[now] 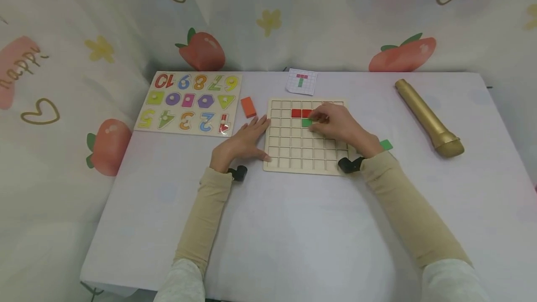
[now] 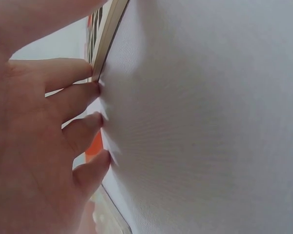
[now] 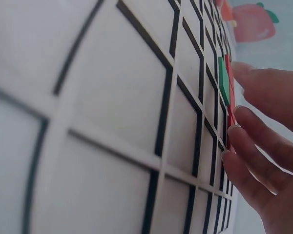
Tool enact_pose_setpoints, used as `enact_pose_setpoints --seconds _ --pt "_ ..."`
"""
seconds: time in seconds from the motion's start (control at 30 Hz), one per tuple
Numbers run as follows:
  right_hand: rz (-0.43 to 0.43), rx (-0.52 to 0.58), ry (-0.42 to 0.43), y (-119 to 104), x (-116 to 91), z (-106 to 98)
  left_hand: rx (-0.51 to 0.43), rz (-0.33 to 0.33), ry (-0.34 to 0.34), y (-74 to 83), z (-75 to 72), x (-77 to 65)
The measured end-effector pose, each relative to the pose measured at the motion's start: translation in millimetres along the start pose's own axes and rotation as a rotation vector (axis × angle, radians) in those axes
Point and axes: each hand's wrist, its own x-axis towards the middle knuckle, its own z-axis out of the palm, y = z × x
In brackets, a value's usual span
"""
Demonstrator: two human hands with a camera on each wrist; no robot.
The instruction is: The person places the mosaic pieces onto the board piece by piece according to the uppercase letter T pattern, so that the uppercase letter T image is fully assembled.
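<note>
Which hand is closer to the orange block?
The left. The left hand is right by the orange block, fingertips close to its near end. The right hand is farther off, to the block's right, over the wooden board.

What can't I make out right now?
- Head: cells of the grid board, covered by the right hand; whether it grips anything is unclear.
- Left wrist: most of the orange block, behind the left hand.
- Left wrist: number puzzle, cut off by the bottom edge.
- Right wrist: red tiles, partly behind fingers.
</note>
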Motion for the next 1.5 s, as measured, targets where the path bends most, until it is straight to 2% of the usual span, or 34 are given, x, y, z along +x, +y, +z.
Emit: enact_pose_setpoints --seconds 0.43,0.7,1.1,1.33,1.5 --pt "-0.005 0.006 0.033 11 -30 -11 -0.008 0.009 0.002 0.4 -0.8 -2.4" --pt "0.034 -0.002 0.067 11 -52 -22 -0.015 0.01 0.003 -1.6 -1.0 -2.1" --pt "0.006 -0.037 0.116 37 -87 -31 -0.022 0.021 -0.005 -4.1 0.2 0.8" --pt "0.083 -0.057 0.107 50 -103 -40 -0.017 0.01 0.0 -5.8 -0.3 1.3" --pt "0.146 -0.073 0.047 61 -111 -42 -0.036 0.017 -0.001 -5.5 1.2 1.8"
